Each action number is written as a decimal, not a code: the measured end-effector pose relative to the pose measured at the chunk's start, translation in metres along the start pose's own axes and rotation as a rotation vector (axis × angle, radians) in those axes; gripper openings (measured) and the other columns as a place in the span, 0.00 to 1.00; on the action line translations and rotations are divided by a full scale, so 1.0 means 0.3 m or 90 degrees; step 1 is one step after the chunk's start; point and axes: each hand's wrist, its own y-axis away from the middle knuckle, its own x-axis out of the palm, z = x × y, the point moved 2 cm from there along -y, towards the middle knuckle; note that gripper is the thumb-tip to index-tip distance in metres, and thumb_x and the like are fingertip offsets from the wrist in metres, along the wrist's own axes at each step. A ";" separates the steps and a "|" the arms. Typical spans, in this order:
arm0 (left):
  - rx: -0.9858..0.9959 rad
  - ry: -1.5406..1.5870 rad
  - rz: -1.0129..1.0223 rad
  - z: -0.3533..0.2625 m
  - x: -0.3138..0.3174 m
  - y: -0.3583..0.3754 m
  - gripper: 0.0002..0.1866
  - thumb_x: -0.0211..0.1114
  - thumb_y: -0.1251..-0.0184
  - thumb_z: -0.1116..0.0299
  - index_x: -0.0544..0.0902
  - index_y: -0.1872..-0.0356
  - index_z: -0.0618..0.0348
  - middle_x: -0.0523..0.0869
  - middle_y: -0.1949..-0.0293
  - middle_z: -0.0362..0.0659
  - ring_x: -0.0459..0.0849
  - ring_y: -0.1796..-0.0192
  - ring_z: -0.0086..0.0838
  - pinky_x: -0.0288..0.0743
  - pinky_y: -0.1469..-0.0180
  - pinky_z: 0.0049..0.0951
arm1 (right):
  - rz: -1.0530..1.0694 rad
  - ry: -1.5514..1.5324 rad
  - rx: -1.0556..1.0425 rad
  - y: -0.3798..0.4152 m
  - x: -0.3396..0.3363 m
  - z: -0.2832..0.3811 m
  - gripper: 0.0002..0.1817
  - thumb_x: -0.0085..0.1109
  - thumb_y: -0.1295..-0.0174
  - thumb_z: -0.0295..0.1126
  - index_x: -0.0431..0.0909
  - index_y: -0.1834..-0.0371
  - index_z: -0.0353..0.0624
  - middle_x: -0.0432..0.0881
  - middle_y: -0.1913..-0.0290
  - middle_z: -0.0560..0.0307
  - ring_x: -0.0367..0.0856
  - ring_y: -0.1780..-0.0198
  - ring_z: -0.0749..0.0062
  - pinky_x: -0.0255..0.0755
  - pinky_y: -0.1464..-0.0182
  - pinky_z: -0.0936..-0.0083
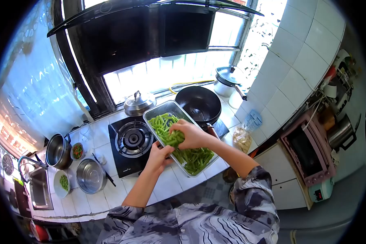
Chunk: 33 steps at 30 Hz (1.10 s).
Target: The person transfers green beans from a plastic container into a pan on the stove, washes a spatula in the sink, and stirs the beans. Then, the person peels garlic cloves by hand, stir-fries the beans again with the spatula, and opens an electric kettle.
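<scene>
A rectangular metal tray (171, 107) full of cut green beans (195, 161) is tilted in front of me, over the counter beside the gas stove (133, 140). My left hand (159, 157) grips the tray's near left edge, its fingers partly hidden beneath the rim. Inside the tray, my right hand (188, 134) is closed around a bunch of the beans. Just behind the tray sits a dark wok (198, 103), its handle partly covered by my right forearm.
A lidded steel pot (139, 103) stands behind the stove. To the left are a metal basin (91, 175), a bowl of chopped peppers (77, 151), a deep pot (57, 151) and a sink (40, 188). A pink toaster oven (307, 146) is at the right.
</scene>
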 end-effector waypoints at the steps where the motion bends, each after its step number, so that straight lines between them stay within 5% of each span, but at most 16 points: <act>1: 0.003 0.002 -0.003 -0.003 0.009 -0.015 0.31 0.58 0.54 0.77 0.57 0.46 0.61 0.71 0.55 0.47 0.76 0.54 0.36 0.75 0.56 0.49 | -0.040 -0.024 -0.008 -0.011 -0.023 -0.019 0.25 0.62 0.67 0.31 0.72 0.59 0.48 0.68 0.59 0.49 0.71 0.56 0.56 0.67 0.53 0.71; 3: 0.002 0.016 -0.010 -0.003 0.024 -0.054 0.34 0.63 0.55 0.78 0.54 0.46 0.61 0.70 0.56 0.47 0.76 0.56 0.33 0.77 0.62 0.44 | -0.090 -0.091 0.004 -0.027 -0.062 -0.060 0.23 0.61 0.66 0.28 0.72 0.60 0.45 0.71 0.62 0.53 0.71 0.59 0.66 0.67 0.54 0.75; 8: 0.007 -0.030 -0.028 -0.028 0.075 -0.127 0.34 0.63 0.56 0.77 0.54 0.47 0.62 0.71 0.56 0.48 0.77 0.57 0.35 0.77 0.60 0.49 | -0.097 -0.373 0.116 -0.067 -0.128 -0.193 0.21 0.60 0.64 0.21 0.71 0.60 0.41 0.76 0.65 0.61 0.73 0.63 0.78 0.69 0.60 0.81; 13: -0.052 -0.010 0.008 -0.014 0.085 -0.207 0.34 0.63 0.55 0.76 0.53 0.47 0.61 0.71 0.56 0.50 0.78 0.57 0.38 0.76 0.58 0.51 | -0.192 -0.561 0.152 -0.107 -0.207 -0.283 0.23 0.58 0.62 0.17 0.69 0.58 0.40 0.75 0.62 0.56 0.75 0.62 0.73 0.71 0.58 0.78; 17: -0.070 -0.010 -0.028 0.019 0.071 -0.239 0.33 0.63 0.55 0.76 0.54 0.48 0.61 0.70 0.55 0.51 0.77 0.56 0.40 0.73 0.57 0.54 | -0.297 -0.672 0.201 -0.166 -0.313 -0.408 0.21 0.58 0.60 0.18 0.68 0.59 0.40 0.76 0.65 0.51 0.77 0.72 0.70 0.75 0.74 0.75; 19: -0.065 -0.004 -0.030 0.024 0.050 -0.236 0.32 0.63 0.54 0.75 0.55 0.49 0.61 0.70 0.54 0.51 0.77 0.55 0.41 0.73 0.56 0.54 | -0.380 -0.588 0.225 -0.203 -0.350 -0.504 0.20 0.58 0.59 0.18 0.68 0.60 0.41 0.76 0.66 0.50 0.77 0.76 0.70 0.72 0.82 0.78; 20: -0.067 -0.005 -0.026 0.028 0.038 -0.231 0.32 0.63 0.54 0.75 0.55 0.49 0.61 0.70 0.54 0.51 0.77 0.55 0.41 0.73 0.56 0.54 | -0.362 -0.512 0.242 -0.222 -0.345 -0.600 0.22 0.63 0.60 0.24 0.69 0.58 0.40 0.77 0.64 0.50 0.79 0.68 0.66 0.76 0.71 0.73; 21: -0.071 -0.008 -0.023 0.033 0.027 -0.225 0.32 0.63 0.54 0.75 0.55 0.49 0.61 0.70 0.54 0.51 0.76 0.55 0.41 0.73 0.56 0.54 | -0.356 -0.518 0.241 -0.228 -0.321 -0.705 0.22 0.63 0.60 0.24 0.69 0.58 0.40 0.77 0.64 0.50 0.79 0.68 0.66 0.76 0.71 0.73; 23: -0.071 -0.004 -0.043 0.027 0.013 -0.201 0.32 0.63 0.54 0.75 0.55 0.48 0.62 0.70 0.54 0.51 0.76 0.54 0.41 0.73 0.55 0.55 | -0.207 -0.010 0.246 -0.248 -0.277 -0.836 0.36 0.68 0.65 0.33 0.67 0.46 0.41 0.78 0.60 0.48 0.78 0.61 0.63 0.74 0.58 0.72; 24: -0.068 -0.002 -0.033 0.025 0.001 -0.191 0.33 0.63 0.54 0.75 0.54 0.47 0.62 0.71 0.55 0.51 0.76 0.54 0.41 0.73 0.56 0.54 | -0.131 0.033 0.284 -0.235 -0.259 -0.819 0.42 0.70 0.68 0.42 0.67 0.43 0.47 0.77 0.56 0.45 0.76 0.53 0.58 0.69 0.47 0.71; 25: -0.065 0.000 -0.022 0.023 -0.011 -0.183 0.34 0.63 0.54 0.75 0.54 0.47 0.62 0.71 0.55 0.51 0.76 0.54 0.40 0.73 0.57 0.53 | -0.115 0.206 0.285 -0.243 -0.233 -0.801 0.41 0.68 0.66 0.46 0.66 0.41 0.53 0.76 0.53 0.45 0.76 0.53 0.56 0.69 0.47 0.69; 27: -0.059 -0.009 -0.040 0.028 -0.030 -0.171 0.34 0.64 0.55 0.75 0.54 0.46 0.62 0.72 0.56 0.50 0.76 0.55 0.39 0.73 0.58 0.53 | -0.126 0.333 0.352 -0.207 -0.259 -0.613 0.32 0.67 0.62 0.41 0.72 0.48 0.48 0.77 0.55 0.47 0.76 0.52 0.62 0.69 0.49 0.72; 31: -0.055 -0.035 -0.069 0.018 -0.027 -0.121 0.35 0.64 0.57 0.75 0.55 0.46 0.62 0.73 0.59 0.49 0.77 0.58 0.38 0.74 0.61 0.51 | -0.105 0.009 0.184 -0.264 -0.217 -0.337 0.15 0.61 0.53 0.37 0.79 0.63 0.43 0.82 0.67 0.56 0.80 0.63 0.69 0.73 0.59 0.73; 33: -0.069 -0.038 -0.060 0.012 -0.014 -0.091 0.32 0.62 0.55 0.76 0.57 0.47 0.62 0.73 0.57 0.49 0.78 0.58 0.39 0.74 0.60 0.52 | 0.090 0.023 0.042 -0.297 -0.106 -0.239 0.21 0.61 0.51 0.40 0.77 0.55 0.43 0.80 0.60 0.50 0.79 0.60 0.66 0.71 0.55 0.72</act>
